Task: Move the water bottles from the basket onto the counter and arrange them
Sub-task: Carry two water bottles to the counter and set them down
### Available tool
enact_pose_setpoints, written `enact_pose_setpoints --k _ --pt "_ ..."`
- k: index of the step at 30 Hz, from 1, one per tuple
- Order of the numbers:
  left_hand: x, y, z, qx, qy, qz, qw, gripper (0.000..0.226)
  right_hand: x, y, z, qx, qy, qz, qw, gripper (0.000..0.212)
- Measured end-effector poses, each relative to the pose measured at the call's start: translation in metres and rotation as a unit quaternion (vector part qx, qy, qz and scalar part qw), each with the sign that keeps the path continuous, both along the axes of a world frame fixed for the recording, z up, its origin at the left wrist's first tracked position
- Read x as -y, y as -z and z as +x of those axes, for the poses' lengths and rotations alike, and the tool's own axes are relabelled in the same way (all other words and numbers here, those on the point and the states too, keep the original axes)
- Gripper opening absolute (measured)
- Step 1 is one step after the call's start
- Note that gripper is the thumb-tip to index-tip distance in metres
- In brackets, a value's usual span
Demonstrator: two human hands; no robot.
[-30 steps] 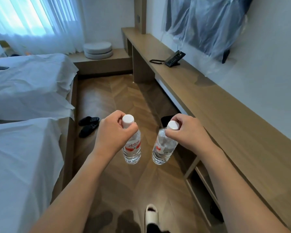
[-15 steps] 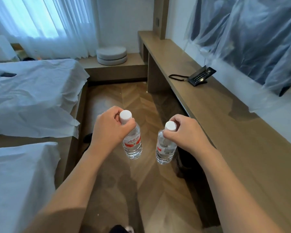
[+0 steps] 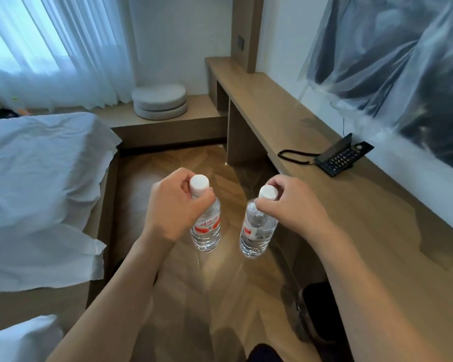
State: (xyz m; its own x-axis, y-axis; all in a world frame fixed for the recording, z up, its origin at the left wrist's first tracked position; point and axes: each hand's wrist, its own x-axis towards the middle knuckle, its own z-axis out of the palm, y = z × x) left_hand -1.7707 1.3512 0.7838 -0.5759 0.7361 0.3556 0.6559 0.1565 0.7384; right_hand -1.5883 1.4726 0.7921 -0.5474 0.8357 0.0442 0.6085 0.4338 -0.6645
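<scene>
I carry two small clear water bottles with white caps and red-and-white labels, both hanging upright over the wooden floor. My left hand (image 3: 174, 205) grips the neck of the left bottle (image 3: 207, 228). My right hand (image 3: 293, 207) pinches the right bottle (image 3: 256, 232) just under its cap. The long wooden counter (image 3: 351, 205) runs along the wall to the right of both bottles, its front edge close to my right hand. No basket is in view.
A black desk phone (image 3: 343, 156) with a coiled cord sits on the counter ahead of my right hand. A plastic-covered television (image 3: 403, 61) hangs above it. Two white beds (image 3: 37, 165) stand at the left, round cushions (image 3: 160, 100) lie on a low platform ahead.
I have walked forward along the aisle with both bottles; the phone and cushions are now nearer. The slippers by the bed have dropped out of view. Both grips are unchanged.
</scene>
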Motion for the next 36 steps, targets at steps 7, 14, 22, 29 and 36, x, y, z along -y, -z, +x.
enact_pose_setpoints --k 7,14,22,29,36 --pt "-0.132 0.01 -0.116 -0.02 -0.016 -0.005 1.0 0.019 -0.133 0.015 -0.115 -0.016 0.005 -0.004 1.0 0.021" --pt "-0.261 -0.003 -0.218 -0.006 -0.049 -0.022 0.999 0.018 -0.274 0.014 -0.224 -0.011 -0.02 0.003 1.0 0.021" --pt "-0.397 -0.004 -0.353 0.025 -0.068 -0.003 0.997 0.016 -0.411 0.017 -0.354 -0.004 -0.014 0.0 1.0 0.023" --pt "-0.516 0.008 -0.487 0.005 -0.022 -0.023 0.999 0.02 -0.522 0.025 -0.484 0.01 0.008 -0.006 1.0 0.022" --pt "-0.637 0.003 -0.606 0.024 0.009 -0.012 1.0 0.021 -0.627 0.023 -0.593 -0.001 0.033 -0.015 0.999 0.025"
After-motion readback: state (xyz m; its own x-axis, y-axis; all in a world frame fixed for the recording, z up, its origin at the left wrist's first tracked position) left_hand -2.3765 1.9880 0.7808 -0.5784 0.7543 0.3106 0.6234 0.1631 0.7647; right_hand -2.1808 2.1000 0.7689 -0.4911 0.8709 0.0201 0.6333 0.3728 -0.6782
